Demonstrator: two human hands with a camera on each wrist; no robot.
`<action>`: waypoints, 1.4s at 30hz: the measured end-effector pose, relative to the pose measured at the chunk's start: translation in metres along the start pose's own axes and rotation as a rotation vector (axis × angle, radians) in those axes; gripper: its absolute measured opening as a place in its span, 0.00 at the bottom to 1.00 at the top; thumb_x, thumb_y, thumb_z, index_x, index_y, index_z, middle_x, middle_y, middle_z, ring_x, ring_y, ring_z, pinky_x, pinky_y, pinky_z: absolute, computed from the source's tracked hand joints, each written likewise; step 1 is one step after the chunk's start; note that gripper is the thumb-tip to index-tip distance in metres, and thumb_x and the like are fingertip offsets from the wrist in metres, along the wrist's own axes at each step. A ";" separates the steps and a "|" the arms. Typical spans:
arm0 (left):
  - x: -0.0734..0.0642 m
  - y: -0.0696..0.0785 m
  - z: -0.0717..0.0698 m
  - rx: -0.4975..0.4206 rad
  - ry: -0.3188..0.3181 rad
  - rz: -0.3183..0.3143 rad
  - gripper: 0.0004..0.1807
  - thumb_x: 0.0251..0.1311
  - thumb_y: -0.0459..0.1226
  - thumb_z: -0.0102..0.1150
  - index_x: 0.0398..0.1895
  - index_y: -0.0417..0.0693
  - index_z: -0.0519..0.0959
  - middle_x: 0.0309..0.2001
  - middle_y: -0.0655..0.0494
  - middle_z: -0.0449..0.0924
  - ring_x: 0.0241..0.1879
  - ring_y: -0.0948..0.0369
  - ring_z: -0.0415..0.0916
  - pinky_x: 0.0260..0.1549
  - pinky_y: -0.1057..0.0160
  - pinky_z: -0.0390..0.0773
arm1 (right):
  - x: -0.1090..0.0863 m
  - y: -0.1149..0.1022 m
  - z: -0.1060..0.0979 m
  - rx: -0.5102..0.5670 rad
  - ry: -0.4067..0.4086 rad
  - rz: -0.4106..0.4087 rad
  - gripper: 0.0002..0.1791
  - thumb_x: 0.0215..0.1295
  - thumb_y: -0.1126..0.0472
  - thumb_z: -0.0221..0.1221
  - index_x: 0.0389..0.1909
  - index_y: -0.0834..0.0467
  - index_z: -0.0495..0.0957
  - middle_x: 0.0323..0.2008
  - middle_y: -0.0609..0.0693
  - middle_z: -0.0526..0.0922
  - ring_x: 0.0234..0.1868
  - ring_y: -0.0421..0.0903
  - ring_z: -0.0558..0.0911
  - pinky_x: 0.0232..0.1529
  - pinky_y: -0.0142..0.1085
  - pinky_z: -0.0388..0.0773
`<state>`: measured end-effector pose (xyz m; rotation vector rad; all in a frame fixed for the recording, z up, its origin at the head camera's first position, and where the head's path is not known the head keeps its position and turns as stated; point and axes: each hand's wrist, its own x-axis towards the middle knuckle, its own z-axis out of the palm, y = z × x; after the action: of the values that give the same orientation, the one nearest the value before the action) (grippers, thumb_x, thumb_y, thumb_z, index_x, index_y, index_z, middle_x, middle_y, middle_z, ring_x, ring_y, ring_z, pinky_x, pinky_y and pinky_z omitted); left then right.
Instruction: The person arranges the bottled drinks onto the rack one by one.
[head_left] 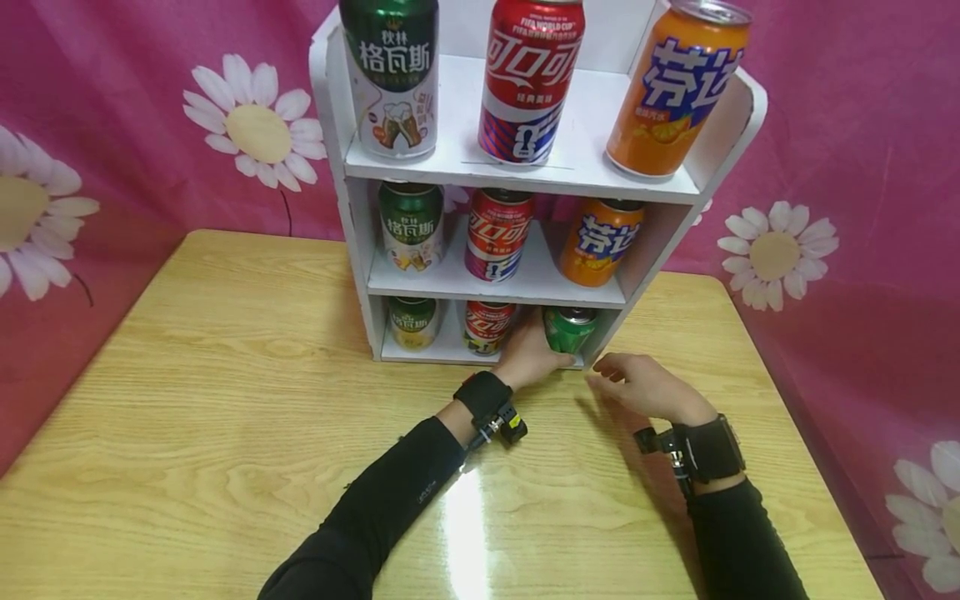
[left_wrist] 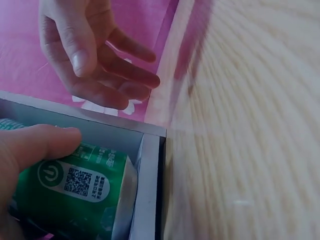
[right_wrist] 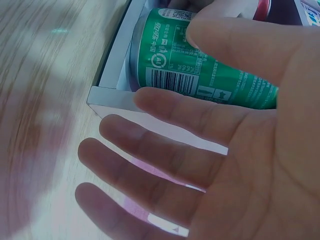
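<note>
My left hand (head_left: 531,357) grips a green soda can (head_left: 567,332) standing in the right part of the bottom level of a white three-level shelf (head_left: 442,293). In the left wrist view, the left thumb lies across the green can (left_wrist: 70,197), over its printed side with a QR code. My right hand (head_left: 651,388) hovers just outside the shelf's lower right corner, holding nothing. Seen from the right wrist, its fingers (right_wrist: 165,155) are spread and loosely extended beside the can (right_wrist: 172,52), whose barcode faces that camera. Left of the left hand stands a red cola can (head_left: 486,327).
Green-and-white kvass cans (head_left: 411,229), red cola cans (head_left: 501,233) and orange soda cans (head_left: 600,242) stand on the levels above. Another kvass can (head_left: 412,323) is at the bottom left. The shelf stands on a wooden table (head_left: 247,400) before a pink flowered cloth (head_left: 825,125).
</note>
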<state>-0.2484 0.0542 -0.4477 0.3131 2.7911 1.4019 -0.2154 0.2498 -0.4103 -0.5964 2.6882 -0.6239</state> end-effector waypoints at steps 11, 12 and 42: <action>-0.001 0.001 0.003 0.041 0.067 0.012 0.54 0.41 0.49 0.75 0.69 0.45 0.54 0.61 0.47 0.66 0.59 0.54 0.65 0.58 0.58 0.66 | 0.001 -0.001 0.000 0.000 -0.014 0.000 0.22 0.69 0.48 0.53 0.51 0.63 0.76 0.42 0.55 0.81 0.44 0.52 0.79 0.44 0.48 0.77; -0.001 0.001 0.003 0.015 0.052 0.018 0.54 0.41 0.47 0.75 0.69 0.44 0.53 0.61 0.47 0.66 0.59 0.54 0.65 0.58 0.58 0.65 | 0.001 -0.001 0.000 -0.002 -0.012 -0.003 0.22 0.69 0.48 0.53 0.51 0.63 0.76 0.42 0.55 0.81 0.44 0.52 0.79 0.43 0.47 0.77; 0.000 0.001 0.004 0.072 0.079 0.046 0.54 0.44 0.48 0.74 0.70 0.44 0.51 0.61 0.46 0.65 0.61 0.53 0.64 0.60 0.58 0.64 | 0.002 0.001 0.000 -0.011 -0.010 -0.006 0.24 0.69 0.47 0.53 0.51 0.64 0.76 0.42 0.55 0.81 0.45 0.52 0.79 0.44 0.48 0.77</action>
<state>-0.2481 0.0579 -0.4499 0.3311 2.9218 1.3536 -0.2171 0.2501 -0.4113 -0.6086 2.6834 -0.6069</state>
